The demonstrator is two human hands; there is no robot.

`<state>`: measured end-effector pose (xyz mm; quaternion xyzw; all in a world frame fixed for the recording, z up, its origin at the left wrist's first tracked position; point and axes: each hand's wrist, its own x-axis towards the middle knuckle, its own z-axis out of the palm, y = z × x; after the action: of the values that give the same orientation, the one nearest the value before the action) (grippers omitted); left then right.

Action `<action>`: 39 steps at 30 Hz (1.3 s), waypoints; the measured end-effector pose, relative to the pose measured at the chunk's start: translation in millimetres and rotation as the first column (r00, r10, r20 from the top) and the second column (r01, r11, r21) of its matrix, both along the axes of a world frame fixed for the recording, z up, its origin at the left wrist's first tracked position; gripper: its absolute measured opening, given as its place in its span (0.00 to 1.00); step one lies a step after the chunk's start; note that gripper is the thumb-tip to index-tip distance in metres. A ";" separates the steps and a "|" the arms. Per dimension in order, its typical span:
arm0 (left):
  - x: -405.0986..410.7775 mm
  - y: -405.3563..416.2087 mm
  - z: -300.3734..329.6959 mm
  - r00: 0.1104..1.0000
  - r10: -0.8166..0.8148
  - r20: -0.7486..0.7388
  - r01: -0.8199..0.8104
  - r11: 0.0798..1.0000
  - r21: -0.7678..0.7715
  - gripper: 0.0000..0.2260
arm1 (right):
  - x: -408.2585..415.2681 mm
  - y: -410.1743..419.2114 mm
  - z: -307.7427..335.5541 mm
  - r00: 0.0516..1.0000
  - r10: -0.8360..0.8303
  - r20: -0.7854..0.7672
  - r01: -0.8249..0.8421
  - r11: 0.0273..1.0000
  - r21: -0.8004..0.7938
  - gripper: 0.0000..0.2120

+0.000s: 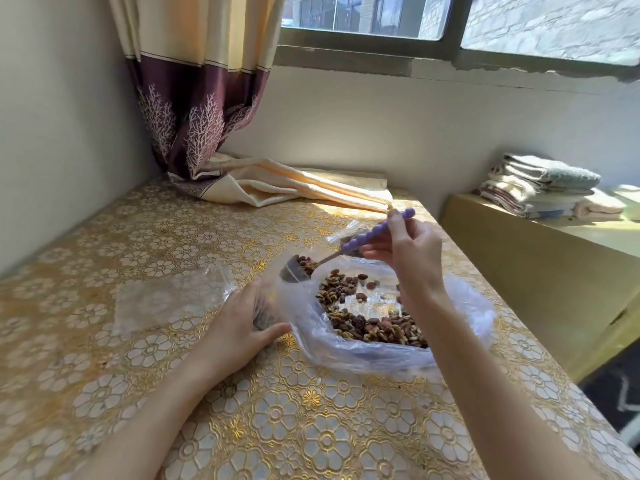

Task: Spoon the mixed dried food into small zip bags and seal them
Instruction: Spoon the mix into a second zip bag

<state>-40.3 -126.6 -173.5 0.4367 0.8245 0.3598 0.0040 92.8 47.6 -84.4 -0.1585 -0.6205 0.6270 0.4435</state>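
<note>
Right hand (401, 251): fingers pinch the purple ribbed plastic handle of a metal spoon (346, 249); the bowl, loaded with dried food, hangs just above and beyond the left fingertips. Left hand (242, 318): fingers curl round the crumpled mouth of a thin clear small bag (266, 306), thumb lying along its near side.

Directly under the right fingers lies a large, wrinkled, translucent bag (346, 351), spread open on the desk (311, 427). It holds the mixed dried food (363, 317): brown, lumpy, nut-like pieces in a loose heap.

Left of the left fingers, flat clear empty bags (162, 303) lie on the desk. Desk cover is glossy, embossed with gold and white flowers. Beyond the right fingers a curtain (277, 181) hem rests on the desk; the desk's right edge runs just past the large bag.
</note>
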 end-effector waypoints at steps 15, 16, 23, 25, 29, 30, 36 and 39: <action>1.1 -2.7 3.4 0.991 -0.044 0.130 0.035 0.997 0.070 0.43 | -13.6 -23.4 -2.9 0.992 0.123 0.014 -0.116 0.880 0.460 0.09; 1.2 -4.1 4.4 0.989 -0.052 0.140 0.046 0.998 0.047 0.47 | -11.6 -20.6 -3.0 0.993 0.118 0.002 -0.107 0.891 0.440 0.09; -0.5 -18.1 2.9 0.998 -0.060 0.028 0.063 0.990 -0.127 0.52 | 6.8 4.4 -6.5 0.988 0.043 -0.146 -0.017 0.984 0.176 0.11; -1.1 -18.0 2.4 0.999 -0.050 0.012 0.051 0.993 -0.103 0.47 | 13.1 13.8 -10.3 0.983 -0.023 -0.182 0.036 0.997 0.071 0.12; -1.7 -17.8 2.3 0.999 -0.039 -0.006 0.039 0.998 -0.052 0.39 | 24.7 34.3 -22.4 0.959 -0.244 -0.143 0.240 0.970 -0.042 0.13; -1.8 -17.6 2.4 0.999 -0.034 -0.014 0.034 0.999 -0.037 0.37 | 27.1 38.4 -26.6 0.947 -0.304 -0.105 0.303 0.953 -0.023 0.13; -3.5 -16.7 2.4 0.999 -0.021 -0.030 0.021 1.000 -0.004 0.33 | 35.2 51.0 -47.2 0.832 -0.554 0.028 0.536 0.817 0.212 0.12; -4.4 -17.5 2.1 0.999 -0.018 -0.043 0.018 1.000 -0.011 0.30 | 35.6 52.5 -52.1 0.834 -0.548 0.064 0.518 0.818 0.249 0.13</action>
<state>-44.6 -144.1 -171.3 0.4516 0.8224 0.3459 -0.0082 128.5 100.2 -136.5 -0.3168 -0.6452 0.3925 0.5738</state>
